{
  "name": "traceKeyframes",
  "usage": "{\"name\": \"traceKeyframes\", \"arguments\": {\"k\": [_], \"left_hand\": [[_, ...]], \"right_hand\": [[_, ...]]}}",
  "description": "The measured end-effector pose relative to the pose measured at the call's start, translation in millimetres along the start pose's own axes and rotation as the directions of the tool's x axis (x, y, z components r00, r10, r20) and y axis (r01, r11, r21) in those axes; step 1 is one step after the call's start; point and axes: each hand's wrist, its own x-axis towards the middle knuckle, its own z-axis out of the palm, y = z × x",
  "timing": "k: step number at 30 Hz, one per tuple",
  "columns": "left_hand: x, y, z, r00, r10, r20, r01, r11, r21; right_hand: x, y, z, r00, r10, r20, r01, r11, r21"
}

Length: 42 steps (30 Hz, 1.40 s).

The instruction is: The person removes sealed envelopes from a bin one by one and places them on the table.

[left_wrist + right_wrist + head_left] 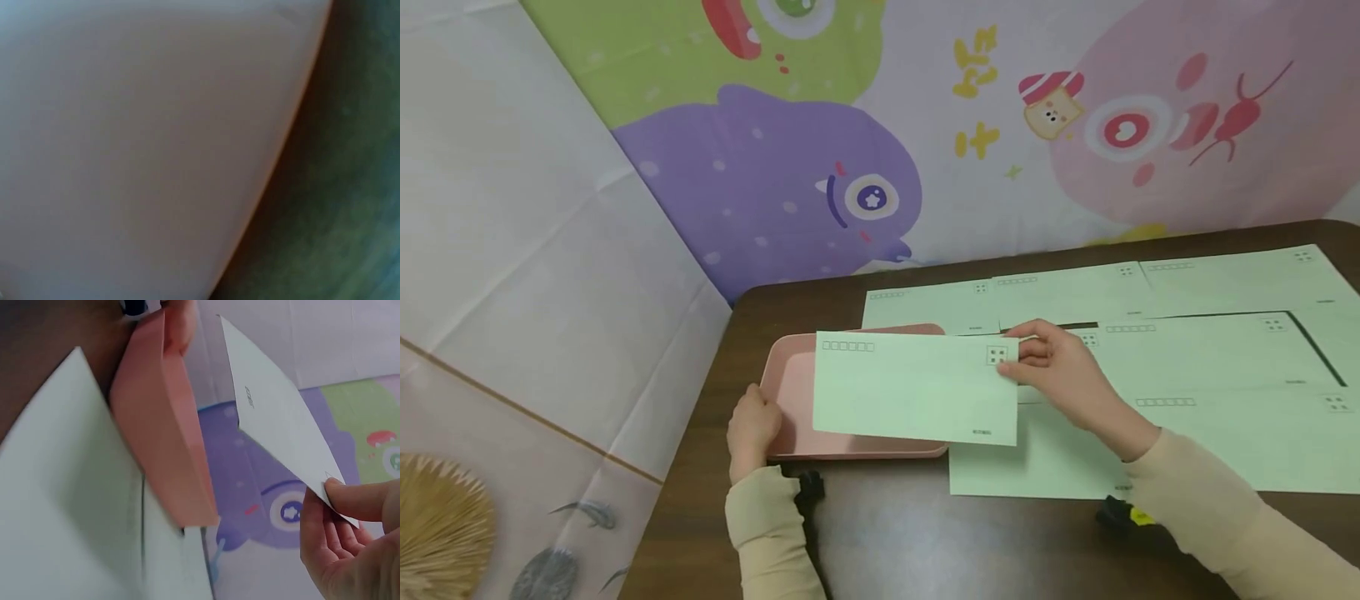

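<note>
Between thumb and fingers, my right hand [1060, 371] pinches the right end of a pale green envelope [910, 387], which has a row of small boxes and a stamp square printed on it. In the right wrist view the held envelope [272, 394] is above the pink tray [147, 419], apart from it. My left hand [754, 425] grips the left rim of that pink tray [790, 392]. Much of the tray's inside is hidden behind the envelope in the head view. A blurred tray surface [137, 150] fills most of the left wrist view.
Several more pale green envelopes [1210, 450] lie in rows on the dark brown table [880, 517], to the right of the tray and behind it. A backdrop with cartoon creatures [775, 183] stands along the table's far edge. White cloth [550, 167] hangs on the left.
</note>
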Motion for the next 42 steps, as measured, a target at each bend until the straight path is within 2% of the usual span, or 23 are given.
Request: {"name": "traceKeyframes", "arguments": {"k": [7, 13, 18, 22, 26, 29, 32, 35, 38, 42], "left_hand": [[-0.2, 1.1, -0.3, 1.0, 0.011, -0.004, -0.011, 1.0, 0.02], [-1.9, 0.2, -1.2, 1.0, 0.014, -0.017, -0.013, 1.0, 0.022], [-2.4, -0.4, -1.1, 1.0, 0.016, -0.015, -0.016, 1.0, 0.015], [-3.0, -0.2, -1.2, 1.0, 0.011, -0.013, -0.011, 1.0, 0.014], [-3.0, -0.2, -1.2, 1.0, 0.014, -0.015, -0.014, 1.0, 0.016], [-2.7, 0.3, -1.3, 1.0, 0.017, -0.014, -0.017, 1.0, 0.012], [-3.1, 1.7, -1.6, 1.0, 0.023, -0.013, -0.023, 1.0, 0.008], [-3.8, 2.7, -1.8, 1.0, 0.029, -0.009, -0.029, 1.0, 0.01], [-4.7, 3.0, -1.8, 1.0, 0.023, -0.01, -0.023, 1.0, 0.013], [-5.4, 3.0, -1.2, 1.0, 0.019, -0.013, -0.018, 1.0, 0.013]], "right_hand": [[-31.4, 18.6, -24.8, 0.995, 0.094, 0.019, -0.092, 0.994, -0.065], [-54.8, 39.6, -44.7, 0.993, 0.097, 0.063, -0.087, 0.986, -0.139], [-72.0, 58.6, -57.9, 0.984, 0.108, 0.139, -0.096, 0.991, -0.095], [-85.7, 69.7, -64.9, 0.969, 0.122, 0.216, -0.115, 0.992, -0.047], [-97.2, 81.0, -72.5, 0.937, 0.111, 0.331, -0.133, 0.99, 0.042], [-103.7, 89.4, -77.5, 0.914, 0.125, 0.386, -0.167, 0.983, 0.076], [-109.7, 94.0, -78.8, 0.907, 0.188, 0.378, -0.191, 0.981, -0.031], [-115.5, 94.9, -76.7, 0.912, 0.257, 0.32, -0.201, 0.96, -0.197], [-119.4, 94.0, -72.1, 0.932, 0.286, 0.221, -0.19, 0.908, -0.373], [-122.0, 94.1, -66.0, 0.96, 0.26, 0.105, -0.155, 0.803, -0.575]]}}
